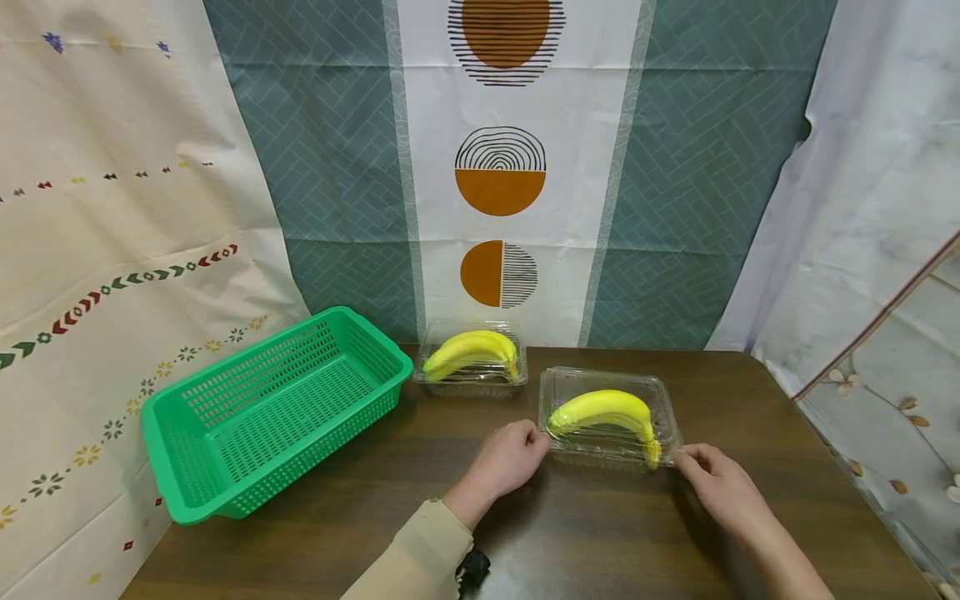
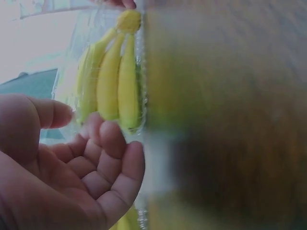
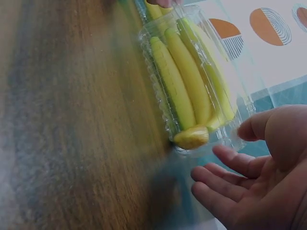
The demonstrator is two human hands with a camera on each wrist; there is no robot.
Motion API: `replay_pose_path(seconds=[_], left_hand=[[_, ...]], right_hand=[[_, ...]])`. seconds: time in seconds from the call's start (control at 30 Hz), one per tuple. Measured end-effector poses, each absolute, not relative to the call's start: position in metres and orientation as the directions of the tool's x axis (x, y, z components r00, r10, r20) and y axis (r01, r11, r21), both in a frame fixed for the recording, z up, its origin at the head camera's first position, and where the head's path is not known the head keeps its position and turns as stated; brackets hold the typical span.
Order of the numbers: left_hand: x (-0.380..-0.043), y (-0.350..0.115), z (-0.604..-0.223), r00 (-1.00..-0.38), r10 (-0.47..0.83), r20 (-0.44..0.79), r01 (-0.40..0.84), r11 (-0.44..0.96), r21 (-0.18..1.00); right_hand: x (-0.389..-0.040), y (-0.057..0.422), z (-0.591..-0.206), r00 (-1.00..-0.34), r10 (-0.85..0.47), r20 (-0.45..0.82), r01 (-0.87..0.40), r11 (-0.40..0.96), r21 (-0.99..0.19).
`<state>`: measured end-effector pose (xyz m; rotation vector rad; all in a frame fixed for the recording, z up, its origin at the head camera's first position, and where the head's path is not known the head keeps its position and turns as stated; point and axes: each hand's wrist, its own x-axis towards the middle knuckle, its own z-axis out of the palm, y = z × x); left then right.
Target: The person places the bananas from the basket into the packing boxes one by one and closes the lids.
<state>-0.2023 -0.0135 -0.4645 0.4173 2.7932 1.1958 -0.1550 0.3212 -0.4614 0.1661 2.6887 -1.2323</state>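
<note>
A clear plastic clamshell box (image 1: 660,408) stands on the table with a bunch of yellow bananas (image 1: 603,408) inside. At its near left corner is my left hand (image 1: 510,457), its fingers curled and its thumb and forefinger pinching the rim. My right hand (image 1: 716,486) pinches the near right corner between thumb and forefinger, the other fingers loosely bent. In the left wrist view, several green-tipped bananas (image 2: 109,79) show through the plastic. The right wrist view shows the brown stem end (image 3: 192,138) close to the right hand's corner.
A second clear box (image 1: 517,379) holding bananas (image 1: 472,350) stands further back, left of the first. On the left side sits a green perforated plastic basket (image 1: 277,458). Patterned cloths hang behind and along both sides of the brown wooden table (image 1: 600,533).
</note>
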Motion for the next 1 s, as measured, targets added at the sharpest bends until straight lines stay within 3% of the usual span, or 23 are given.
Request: replay_pose_path(seconds=[0.4,0.73,1.0], left_hand=[[-0.189,-0.013,-0.454,-0.948,0.275,0.162,0.318,0.771,0.552],[-0.171,-0.012,-0.452,-0.86,0.407,0.308,0.496,0.807,0.319],[-0.159,-0.007,-0.45,-0.807,0.501,0.313,0.559,0.818,0.134]], right_hand=[[-0.142,0.316,-0.454,-1.0,0.019,0.017,0.005,0.795,-0.606],[-0.132,0.294,-0.453,-0.959,-0.095,0.267,-0.21,0.871,-0.444],[-0.121,0.283,-0.453,-0.948,-0.152,0.28,-0.251,0.898,-0.362]])
